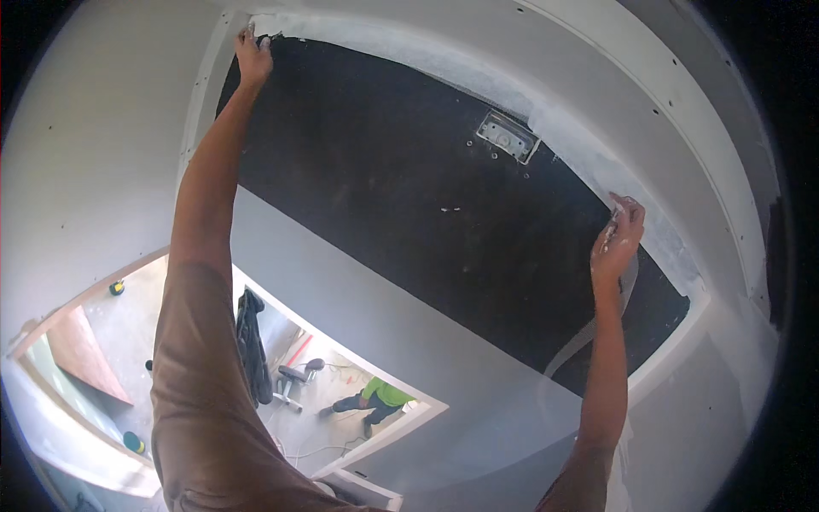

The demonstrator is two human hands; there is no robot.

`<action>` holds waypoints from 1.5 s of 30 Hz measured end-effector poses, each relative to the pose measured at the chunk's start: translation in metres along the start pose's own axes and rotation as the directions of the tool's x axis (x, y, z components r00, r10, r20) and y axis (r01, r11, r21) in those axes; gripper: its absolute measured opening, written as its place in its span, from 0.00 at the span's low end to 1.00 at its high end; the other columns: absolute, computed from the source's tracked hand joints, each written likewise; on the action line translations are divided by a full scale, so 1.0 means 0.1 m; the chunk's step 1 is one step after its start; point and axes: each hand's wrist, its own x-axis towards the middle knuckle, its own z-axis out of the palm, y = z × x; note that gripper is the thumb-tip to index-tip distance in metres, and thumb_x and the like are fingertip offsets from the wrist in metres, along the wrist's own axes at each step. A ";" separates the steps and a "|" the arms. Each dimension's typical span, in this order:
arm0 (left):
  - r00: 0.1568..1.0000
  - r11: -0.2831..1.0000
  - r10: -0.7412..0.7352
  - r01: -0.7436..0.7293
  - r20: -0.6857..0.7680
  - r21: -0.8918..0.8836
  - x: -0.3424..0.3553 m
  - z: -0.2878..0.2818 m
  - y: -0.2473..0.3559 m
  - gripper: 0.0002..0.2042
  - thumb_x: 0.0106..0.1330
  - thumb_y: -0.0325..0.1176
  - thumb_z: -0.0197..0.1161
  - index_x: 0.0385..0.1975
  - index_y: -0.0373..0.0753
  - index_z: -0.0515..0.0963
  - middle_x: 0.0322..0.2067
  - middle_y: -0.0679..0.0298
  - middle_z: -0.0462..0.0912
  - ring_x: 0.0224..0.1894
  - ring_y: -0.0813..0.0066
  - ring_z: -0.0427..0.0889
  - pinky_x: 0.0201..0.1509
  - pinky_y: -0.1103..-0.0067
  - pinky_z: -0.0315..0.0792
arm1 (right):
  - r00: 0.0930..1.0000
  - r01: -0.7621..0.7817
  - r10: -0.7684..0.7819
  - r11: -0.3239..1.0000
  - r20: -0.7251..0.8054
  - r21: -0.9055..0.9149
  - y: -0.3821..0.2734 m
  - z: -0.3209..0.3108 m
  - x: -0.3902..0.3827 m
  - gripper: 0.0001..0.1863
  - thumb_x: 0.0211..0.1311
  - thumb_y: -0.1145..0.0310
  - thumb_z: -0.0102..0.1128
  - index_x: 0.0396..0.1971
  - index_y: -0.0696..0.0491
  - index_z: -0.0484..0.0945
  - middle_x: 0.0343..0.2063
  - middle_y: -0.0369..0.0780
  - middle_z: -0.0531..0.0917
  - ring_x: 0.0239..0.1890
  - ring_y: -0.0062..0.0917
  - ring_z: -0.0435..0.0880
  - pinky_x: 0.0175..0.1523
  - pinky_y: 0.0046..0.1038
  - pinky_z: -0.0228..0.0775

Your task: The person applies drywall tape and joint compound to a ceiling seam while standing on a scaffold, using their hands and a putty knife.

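Note:
My left hand (253, 58) reaches up to the far left corner of a large black panel (358, 145). Its fingers are stretched up against the white-coated edge, with the thumb apart. White compound (409, 53) runs along the panel's upper edge, with a thin mesh-like strip lying along part of it. Farther right along that edge, my right hand (619, 235) has its fingers closed on a pale, see-through strip of joint tape (573, 343), whose loose tail hangs down in a curve across the panel. White smears cover the right hand's fingers.
A rectangular metal electrical box (508, 136) is set in the panel between my hands. Bare grey board (384, 299) adjoins the panel. Far below, through openings, are a person in a green top (388, 394), a dark hanging garment (250, 346), a stool (294, 380) and cords on the floor.

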 end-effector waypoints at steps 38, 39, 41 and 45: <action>0.931 0.894 -0.317 0.357 -0.180 0.272 0.53 1.14 -1.10 0.31 0.64 0.19 0.54 0.70 0.40 0.65 0.72 0.52 0.62 0.72 0.38 0.58 0.71 0.43 0.57 | 0.987 0.125 -0.097 0.962 0.125 -0.244 0.34 0.85 -0.30 0.18 0.78 0.73 0.50 0.61 0.60 0.80 0.63 0.48 0.65 0.65 0.37 0.69 0.65 0.35 0.70; 0.917 0.884 -0.357 0.394 -0.180 0.251 0.56 1.14 -1.10 0.30 0.64 0.19 0.52 0.70 0.40 0.66 0.71 0.52 0.63 0.71 0.38 0.58 0.71 0.43 0.57 | 0.988 0.126 -0.099 0.962 0.120 -0.244 0.36 0.86 -0.25 0.18 0.78 0.73 0.50 0.61 0.60 0.80 0.63 0.48 0.65 0.65 0.37 0.69 0.65 0.35 0.70; 0.926 0.897 -0.314 0.362 -0.210 0.253 0.55 1.03 -1.17 0.30 0.64 0.19 0.52 0.69 0.40 0.66 0.70 0.52 0.65 0.71 0.38 0.59 0.71 0.43 0.57 | 0.965 0.262 -0.260 0.948 0.033 -0.183 0.40 0.93 -0.08 0.21 0.78 0.64 0.52 0.66 0.49 0.78 0.61 0.47 0.69 0.64 0.40 0.64 0.65 0.43 0.63; 0.902 0.868 -0.357 0.416 -0.242 0.270 0.50 1.16 -1.06 0.29 0.64 0.21 0.52 0.69 0.41 0.67 0.68 0.51 0.68 0.71 0.39 0.61 0.72 0.45 0.56 | 0.941 0.333 -0.338 0.905 0.029 -0.264 0.38 0.85 0.29 0.21 0.74 0.67 0.57 0.65 0.48 0.80 0.60 0.45 0.71 0.58 0.37 0.67 0.61 0.38 0.63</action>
